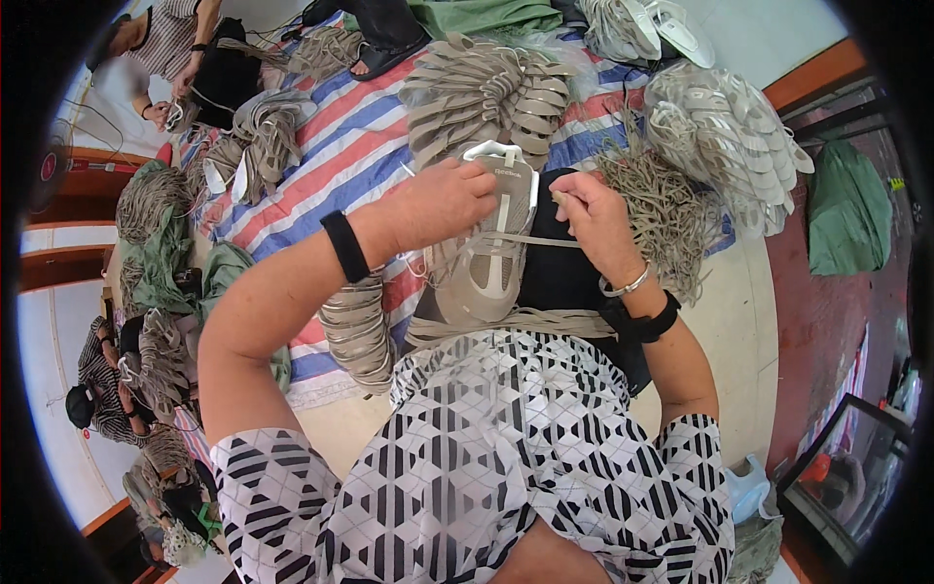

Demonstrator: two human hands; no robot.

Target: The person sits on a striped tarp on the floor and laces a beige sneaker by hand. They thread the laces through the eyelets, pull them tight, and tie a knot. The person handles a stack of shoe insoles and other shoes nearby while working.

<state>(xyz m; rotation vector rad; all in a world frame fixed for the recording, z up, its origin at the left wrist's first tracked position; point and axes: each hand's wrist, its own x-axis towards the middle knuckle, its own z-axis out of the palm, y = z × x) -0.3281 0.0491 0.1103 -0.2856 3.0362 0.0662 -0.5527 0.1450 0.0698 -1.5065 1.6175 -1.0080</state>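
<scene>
A beige shoe upper [491,268] with white trim lies on my lap, its tongue end pointing away from me. My left hand [452,202] is closed on the upper's left edge near the tongue, with part of the grip hidden under the fingers. A flat beige shoelace [535,239] stretches from the upper across to my right hand [600,222], whose thumb and index finger are pinched on it. More loose laces [545,323] lie across my lap at my waist.
Fanned uppers [486,97] lie ahead on a striped sheet [331,146]. A lace heap [666,209] and bagged uppers [725,141] sit to the right. Stacked uppers [357,331] stand left of my lap. Other people [170,44] work at the left.
</scene>
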